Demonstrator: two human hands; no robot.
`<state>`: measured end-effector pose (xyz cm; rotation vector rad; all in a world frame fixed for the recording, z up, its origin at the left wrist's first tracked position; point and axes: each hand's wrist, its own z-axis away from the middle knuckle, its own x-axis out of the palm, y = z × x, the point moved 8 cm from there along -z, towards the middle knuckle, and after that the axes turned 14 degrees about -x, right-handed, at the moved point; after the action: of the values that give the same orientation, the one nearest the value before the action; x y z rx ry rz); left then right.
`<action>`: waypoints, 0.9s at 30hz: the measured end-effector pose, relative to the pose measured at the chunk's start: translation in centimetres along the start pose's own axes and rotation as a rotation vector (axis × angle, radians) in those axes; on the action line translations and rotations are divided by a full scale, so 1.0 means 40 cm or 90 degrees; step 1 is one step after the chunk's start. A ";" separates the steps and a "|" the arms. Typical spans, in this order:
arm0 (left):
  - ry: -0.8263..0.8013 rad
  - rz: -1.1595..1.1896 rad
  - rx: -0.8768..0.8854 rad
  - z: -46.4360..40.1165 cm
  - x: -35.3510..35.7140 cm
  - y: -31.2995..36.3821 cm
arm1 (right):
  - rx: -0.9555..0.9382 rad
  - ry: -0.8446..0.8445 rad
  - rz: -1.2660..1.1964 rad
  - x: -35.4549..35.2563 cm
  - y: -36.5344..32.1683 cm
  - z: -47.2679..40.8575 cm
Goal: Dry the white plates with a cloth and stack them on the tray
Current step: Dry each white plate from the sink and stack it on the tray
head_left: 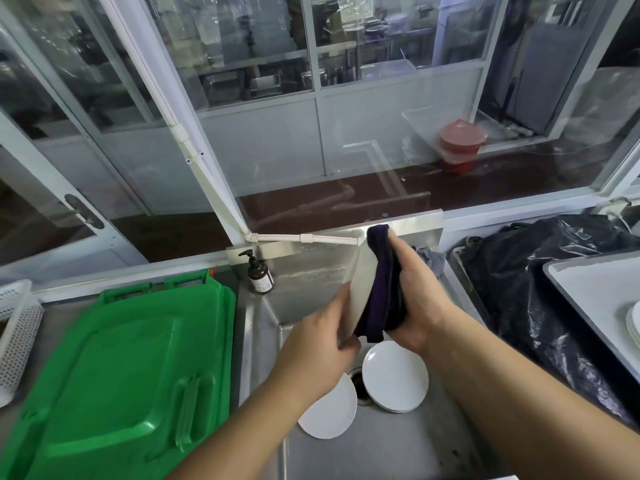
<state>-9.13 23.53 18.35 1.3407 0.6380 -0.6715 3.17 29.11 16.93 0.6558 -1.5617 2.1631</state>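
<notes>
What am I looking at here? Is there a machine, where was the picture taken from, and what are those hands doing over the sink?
There is no machine here: a person is working with two bare hands. The single picture comes from a wide-angle camera worn on the person's head, looking forward and down, so the arms reach in from the bottom edge.

The left hand holds a white plate on edge above a steel sink. The right hand has its grip on a dark purple cloth and presses it against the plate.

Down in the sink lie more white plates: one partly hidden under the left arm, and a small stack beside it.

On the left sits a green plastic lid, with a brown pump bottle behind the sink. At the far right is a pale tray with plates already on it, next to a black plastic bag.
</notes>
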 end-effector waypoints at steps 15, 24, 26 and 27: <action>0.068 -0.353 0.047 -0.002 0.056 -0.014 | -0.032 0.141 0.099 -0.139 0.067 -0.004; 0.040 0.655 -0.421 -0.053 -0.029 -0.229 | 0.009 0.054 0.023 -0.164 0.051 -0.007; -0.046 0.838 -0.440 -0.064 -0.004 -0.229 | 0.022 0.033 0.035 -0.156 0.051 -0.003; -0.057 0.875 -0.430 -0.065 -0.002 -0.229 | 0.027 0.020 0.041 -0.148 0.051 -0.003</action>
<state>-16.18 25.18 12.14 0.8064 -0.2152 0.5713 6.82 28.35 11.91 0.5901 -1.5448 2.2488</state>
